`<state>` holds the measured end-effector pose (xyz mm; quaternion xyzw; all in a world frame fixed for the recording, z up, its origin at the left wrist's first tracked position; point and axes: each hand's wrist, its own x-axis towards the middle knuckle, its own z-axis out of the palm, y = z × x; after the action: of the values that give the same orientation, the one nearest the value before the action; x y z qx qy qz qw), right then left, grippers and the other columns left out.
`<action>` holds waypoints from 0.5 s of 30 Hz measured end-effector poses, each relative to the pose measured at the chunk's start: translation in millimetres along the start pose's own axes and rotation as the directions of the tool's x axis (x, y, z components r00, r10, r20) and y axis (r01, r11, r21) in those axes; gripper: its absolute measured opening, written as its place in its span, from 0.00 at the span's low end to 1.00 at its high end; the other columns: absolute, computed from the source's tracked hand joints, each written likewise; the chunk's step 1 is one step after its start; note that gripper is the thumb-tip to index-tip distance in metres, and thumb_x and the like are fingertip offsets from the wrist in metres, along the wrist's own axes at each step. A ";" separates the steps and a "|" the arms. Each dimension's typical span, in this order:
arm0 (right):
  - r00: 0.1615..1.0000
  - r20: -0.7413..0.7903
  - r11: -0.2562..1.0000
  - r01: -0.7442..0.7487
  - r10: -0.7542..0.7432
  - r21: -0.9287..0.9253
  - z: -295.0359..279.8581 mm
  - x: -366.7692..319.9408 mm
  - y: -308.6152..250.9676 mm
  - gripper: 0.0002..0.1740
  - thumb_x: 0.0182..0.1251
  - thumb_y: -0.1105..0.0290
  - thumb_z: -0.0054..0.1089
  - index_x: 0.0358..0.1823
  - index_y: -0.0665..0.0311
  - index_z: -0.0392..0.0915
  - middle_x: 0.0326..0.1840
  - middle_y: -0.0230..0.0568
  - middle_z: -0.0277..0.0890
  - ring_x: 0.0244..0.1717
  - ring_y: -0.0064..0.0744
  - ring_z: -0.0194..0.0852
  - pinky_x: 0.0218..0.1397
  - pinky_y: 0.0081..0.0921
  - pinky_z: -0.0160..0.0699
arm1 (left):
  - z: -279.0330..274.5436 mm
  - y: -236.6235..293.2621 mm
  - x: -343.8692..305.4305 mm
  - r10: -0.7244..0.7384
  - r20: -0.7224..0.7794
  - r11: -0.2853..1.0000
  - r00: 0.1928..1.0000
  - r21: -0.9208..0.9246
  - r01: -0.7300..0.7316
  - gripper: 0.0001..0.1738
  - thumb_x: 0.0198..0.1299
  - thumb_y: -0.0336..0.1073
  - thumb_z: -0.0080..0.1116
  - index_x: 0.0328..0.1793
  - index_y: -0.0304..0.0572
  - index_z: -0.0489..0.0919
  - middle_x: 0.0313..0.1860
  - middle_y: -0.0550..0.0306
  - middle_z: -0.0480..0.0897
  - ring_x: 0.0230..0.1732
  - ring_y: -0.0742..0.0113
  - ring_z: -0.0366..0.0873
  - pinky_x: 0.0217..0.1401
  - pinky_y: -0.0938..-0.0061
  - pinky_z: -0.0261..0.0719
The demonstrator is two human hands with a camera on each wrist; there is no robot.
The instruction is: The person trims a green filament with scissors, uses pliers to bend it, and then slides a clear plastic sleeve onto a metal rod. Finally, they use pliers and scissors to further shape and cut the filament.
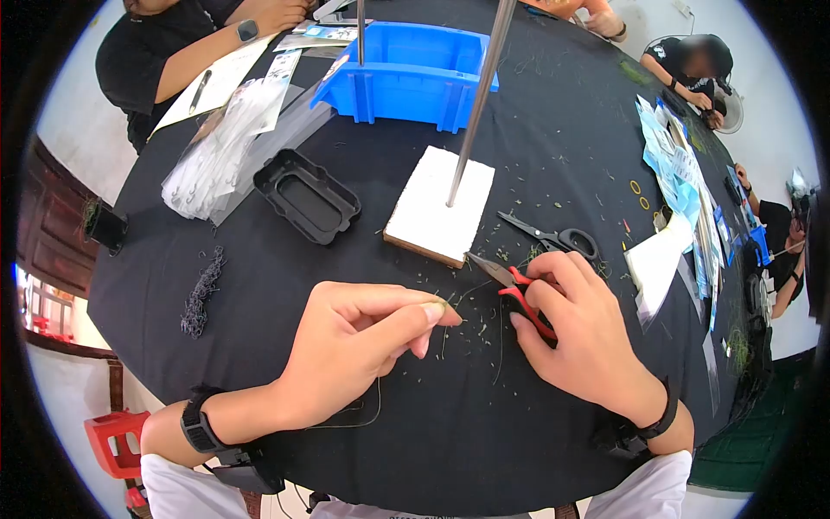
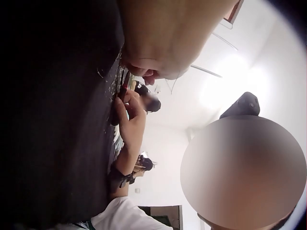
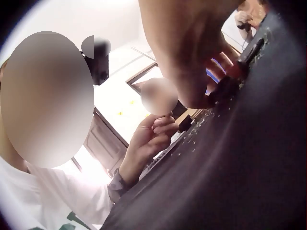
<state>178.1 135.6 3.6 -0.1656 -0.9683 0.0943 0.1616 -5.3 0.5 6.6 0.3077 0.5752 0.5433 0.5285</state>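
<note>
My left hand (image 1: pixel 359 350) pinches a thin greenish line (image 1: pixel 378 406) between thumb and index finger; part of it trails in a loop toward the wrist. What else sits in the pinch is too small to tell. My right hand (image 1: pixel 584 333) has its fingers and thumb around the red handles of a pair of pliers (image 1: pixel 529 303), whose grey nose points at the white block. Black scissors (image 1: pixel 546 235) lie just beyond the pliers. In the left wrist view, the right hand (image 2: pixel 132 117) shows at the tool, low over the cloth.
A white block (image 1: pixel 432 195) bears a metal rod (image 1: pixel 477 108). Behind it stands a blue bin (image 1: pixel 402 91). Left are a black tray (image 1: pixel 307 197), bagged hooks (image 1: pixel 212 160) and a dark tangled bundle (image 1: pixel 203 294). Packets (image 1: pixel 670 173) lie right. Clippings litter the black cloth; other people sit around.
</note>
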 end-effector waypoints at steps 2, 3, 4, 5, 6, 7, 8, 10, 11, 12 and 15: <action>0.995 -0.068 0.988 -0.068 0.078 0.141 8.4 -1.0 1.5 0.12 0.49 0.71 0.68 0.28 0.69 0.73 0.37 0.43 0.68 0.37 0.41 0.69 0.37 0.31 0.71 | 0.3 0.0 0.4 -0.020 0.004 0.999 1.000 -0.050 0.020 0.12 0.62 0.33 0.55 0.40 0.28 0.82 0.19 0.62 0.74 0.17 0.85 0.59 0.13 0.88 0.50; 0.988 -0.096 0.972 -0.098 0.121 0.215 11.7 -1.6 1.4 0.11 0.48 0.72 0.68 0.28 0.70 0.73 0.36 0.42 0.69 0.36 0.40 0.70 0.37 0.31 0.71 | -0.2 -0.4 0.7 -0.043 0.012 0.995 0.999 -0.093 0.044 0.12 0.61 0.33 0.55 0.40 0.28 0.82 0.19 0.62 0.73 0.17 0.85 0.59 0.14 0.88 0.50; 0.985 -0.089 0.949 -0.115 0.147 0.295 11.1 -2.1 0.0 0.11 0.47 0.74 0.68 0.29 0.70 0.74 0.36 0.42 0.70 0.36 0.40 0.70 0.36 0.31 0.71 | -0.6 -0.8 0.9 -0.066 0.020 0.988 0.998 -0.137 0.069 0.12 0.61 0.33 0.55 0.40 0.27 0.82 0.19 0.62 0.73 0.17 0.85 0.59 0.14 0.88 0.50; 0.982 -0.078 0.919 -0.131 0.172 0.373 8.4 -2.1 -2.5 0.11 0.46 0.75 0.68 0.29 0.70 0.75 0.36 0.42 0.70 0.36 0.40 0.70 0.36 0.31 0.71 | -1.2 -1.1 1.1 -0.074 0.021 0.986 0.997 -0.149 0.076 0.12 0.61 0.33 0.56 0.40 0.27 0.82 0.19 0.62 0.73 0.17 0.85 0.59 0.14 0.88 0.50; 0.979 -0.065 0.882 -0.146 0.195 0.447 6.3 -2.1 -4.3 0.11 0.46 0.76 0.68 0.29 0.70 0.75 0.36 0.41 0.71 0.35 0.40 0.70 0.36 0.31 0.71 | -1.5 -1.2 1.3 -0.081 0.021 0.983 0.997 -0.162 0.083 0.12 0.61 0.32 0.56 0.40 0.27 0.82 0.19 0.62 0.73 0.17 0.85 0.60 0.14 0.88 0.50; 0.983 -0.093 0.900 -0.107 0.161 0.423 6.0 -2.1 -5.4 0.11 0.45 0.77 0.68 0.30 0.70 0.76 0.37 0.42 0.72 0.36 0.40 0.70 0.37 0.31 0.71 | -1.6 -1.1 1.5 -0.087 0.021 0.981 0.996 -0.175 0.089 0.12 0.61 0.32 0.56 0.40 0.27 0.82 0.19 0.62 0.73 0.18 0.85 0.60 0.14 0.88 0.50; 0.985 -0.121 0.915 -0.067 0.124 0.398 6.1 -1.4 -6.3 0.11 0.44 0.78 0.68 0.30 0.70 0.76 0.38 0.42 0.72 0.37 0.40 0.71 0.37 0.32 0.72 | -1.2 -0.8 1.6 -0.084 0.009 0.983 0.996 -0.163 0.085 0.12 0.61 0.32 0.56 0.40 0.27 0.82 0.19 0.62 0.73 0.18 0.84 0.60 0.14 0.88 0.50; 0.985 -0.161 0.945 -0.002 0.058 0.327 5.5 0.1 -9.1 0.12 0.44 0.79 0.68 0.32 0.70 0.77 0.40 0.43 0.73 0.39 0.41 0.71 0.39 0.32 0.72 | -0.3 -0.6 0.9 -0.082 -0.015 0.987 0.996 -0.140 0.079 0.12 0.61 0.32 0.56 0.40 0.27 0.82 0.19 0.62 0.73 0.18 0.84 0.60 0.14 0.88 0.50; 0.984 -0.175 0.960 0.023 0.027 0.280 4.5 1.0 -10.9 0.12 0.44 0.79 0.68 0.32 0.70 0.77 0.42 0.44 0.73 0.40 0.41 0.71 0.40 0.32 0.73 | -0.3 -0.7 0.8 -0.074 -0.025 0.988 0.997 -0.137 0.070 0.12 0.61 0.32 0.56 0.40 0.27 0.82 0.19 0.62 0.73 0.17 0.84 0.60 0.14 0.88 0.50; 0.982 -0.187 0.971 0.048 -0.004 0.233 3.3 1.7 -12.6 0.12 0.44 0.79 0.68 0.33 0.70 0.77 0.43 0.44 0.73 0.41 0.42 0.72 0.41 0.33 0.73 | -0.6 -1.1 0.7 -0.066 -0.035 0.989 0.997 -0.134 0.061 0.12 0.61 0.32 0.56 0.40 0.27 0.82 0.19 0.62 0.73 0.17 0.84 0.60 0.14 0.88 0.50; 0.990 -0.137 0.990 0.026 -0.007 0.140 0.3 0.5 -15.8 0.14 0.39 0.81 0.66 0.32 0.71 0.77 0.47 0.48 0.72 0.46 0.47 0.70 0.45 0.35 0.72 | -0.7 -0.7 0.3 -0.048 -0.050 0.993 0.998 -0.114 0.042 0.12 0.61 0.32 0.56 0.40 0.27 0.82 0.19 0.61 0.73 0.17 0.84 0.60 0.14 0.87 0.50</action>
<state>173.0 121.0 7.2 -0.1517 -0.9471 0.1500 0.2396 -5.9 0.5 5.8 0.2499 0.5642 0.5709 0.5416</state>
